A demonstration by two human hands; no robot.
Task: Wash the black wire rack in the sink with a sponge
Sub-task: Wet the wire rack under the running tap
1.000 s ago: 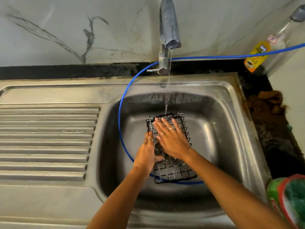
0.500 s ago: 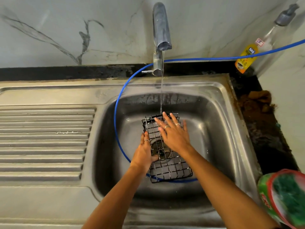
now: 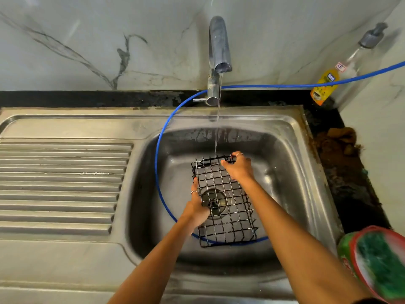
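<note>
Black wire rack [image 3: 225,200] over the sink [image 3: 291,137], both hands clamped on it: left hand [image 3: 197,207] at its side, right hand [image 3: 237,167] at its far edge.

Blue hose [image 3: 158,154]; soap bottle [image 3: 324,86] by wall.

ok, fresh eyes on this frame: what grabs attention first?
Two bare hands gripping the black wire rack in the middle of the steel sink, under the faucet with its thin running stream. Next, the blue hose looping around the basin.
</note>
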